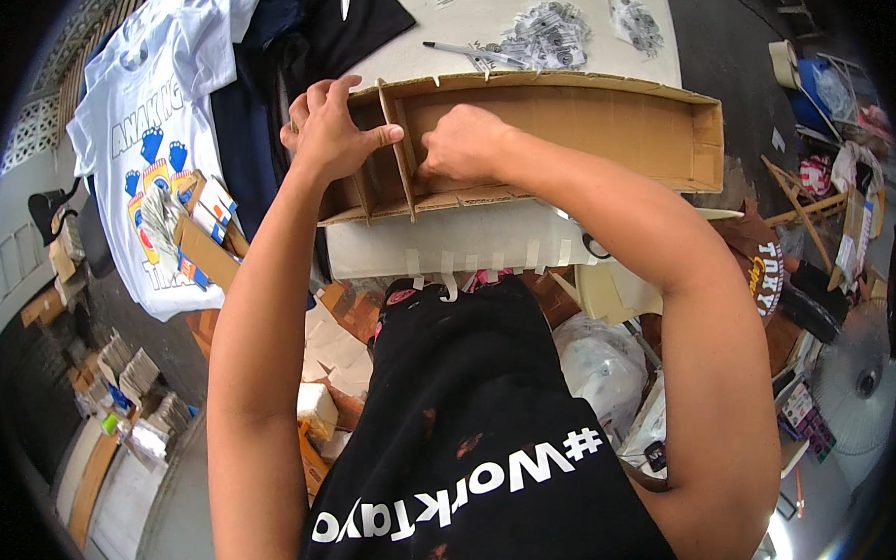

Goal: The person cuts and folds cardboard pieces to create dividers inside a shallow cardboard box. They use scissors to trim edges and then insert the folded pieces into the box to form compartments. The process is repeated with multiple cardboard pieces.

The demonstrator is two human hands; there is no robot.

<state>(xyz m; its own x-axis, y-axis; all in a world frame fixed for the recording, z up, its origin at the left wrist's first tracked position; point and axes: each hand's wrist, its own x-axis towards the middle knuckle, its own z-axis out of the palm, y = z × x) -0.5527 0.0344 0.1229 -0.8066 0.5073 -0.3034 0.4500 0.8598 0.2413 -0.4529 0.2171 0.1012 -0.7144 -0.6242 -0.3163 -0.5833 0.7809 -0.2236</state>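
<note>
A long, shallow brown cardboard box (611, 123) lies across the table before me, with upright cardboard dividers at its left end. My left hand (330, 128) grips the box's left part; its fingers bend over the far side and its thumb reaches the top of the taller divider (397, 150). Inside the long compartment, just right of that divider, my right hand (465, 144) is closed with its fingers curled down. Its fingertips are hidden, so what they pinch or press cannot be seen. A shorter divider (363, 194) stands left of the taller one.
Beyond the box lie a pen (466, 52) and small clear packets (550, 35) on the white table (477, 9). Tape strips (488, 262) hang along its near edge. Shirts (178, 103) lie to the left; a fan (864, 378) stands right.
</note>
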